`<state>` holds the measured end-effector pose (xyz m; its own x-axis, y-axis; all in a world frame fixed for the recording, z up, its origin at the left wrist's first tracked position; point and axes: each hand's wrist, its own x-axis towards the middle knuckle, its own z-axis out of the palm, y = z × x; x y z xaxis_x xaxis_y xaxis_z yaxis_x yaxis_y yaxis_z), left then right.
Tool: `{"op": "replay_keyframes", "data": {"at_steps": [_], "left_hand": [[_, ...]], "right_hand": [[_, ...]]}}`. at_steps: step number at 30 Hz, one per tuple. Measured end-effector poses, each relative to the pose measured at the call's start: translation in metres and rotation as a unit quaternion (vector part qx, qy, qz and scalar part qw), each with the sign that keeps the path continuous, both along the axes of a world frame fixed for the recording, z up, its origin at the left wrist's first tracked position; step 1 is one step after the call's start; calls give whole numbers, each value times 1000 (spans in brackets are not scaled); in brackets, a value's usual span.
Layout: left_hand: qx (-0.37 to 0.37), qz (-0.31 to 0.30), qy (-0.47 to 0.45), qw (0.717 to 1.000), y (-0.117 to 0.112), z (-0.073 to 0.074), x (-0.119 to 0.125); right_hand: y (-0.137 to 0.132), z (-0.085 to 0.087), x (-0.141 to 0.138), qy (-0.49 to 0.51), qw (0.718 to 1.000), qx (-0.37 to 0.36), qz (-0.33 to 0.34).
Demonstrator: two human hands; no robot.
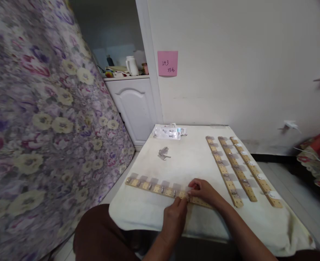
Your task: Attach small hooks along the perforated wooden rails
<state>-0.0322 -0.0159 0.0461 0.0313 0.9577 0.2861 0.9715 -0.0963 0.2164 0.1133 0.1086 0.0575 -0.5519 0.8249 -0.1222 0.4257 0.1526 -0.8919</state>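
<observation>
A wooden strip (142, 185) drilled with small holes lies across the front of the table. Along it sit several small metal hooks (162, 189), each with a clear plastic square behind it. My left hand (175, 212) is closed at the strip's near edge, its fingertips pressed to a hook right of the middle. From the far side, my right hand (202, 189) pinches at the same hook and its clear square. The fingers partly hide this hook. Beyond the strip, a few loose metal hooks (164, 152) lie on the white cloth.
Three more wooden strips (226, 177) with hooks or clear and white pieces lie lengthwise at the right. Clear plastic packaging (167, 132) sits at the table's back left. A floral curtain (53, 137) hangs close on the left; a wall (203, 72) stands behind the table.
</observation>
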Motion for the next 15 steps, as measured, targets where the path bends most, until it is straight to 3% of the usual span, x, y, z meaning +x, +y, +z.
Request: {"op": "replay_keyframes", "data": {"at_steps": [7,15], "left_hand": [[16,0,-73,997,-2,1,-1],[39,-35,-71,996,-7,1,-3]], "right_hand": [[2,9,7,34,999,21,-5],[7,0,12,72,996,-1,-50]]}}
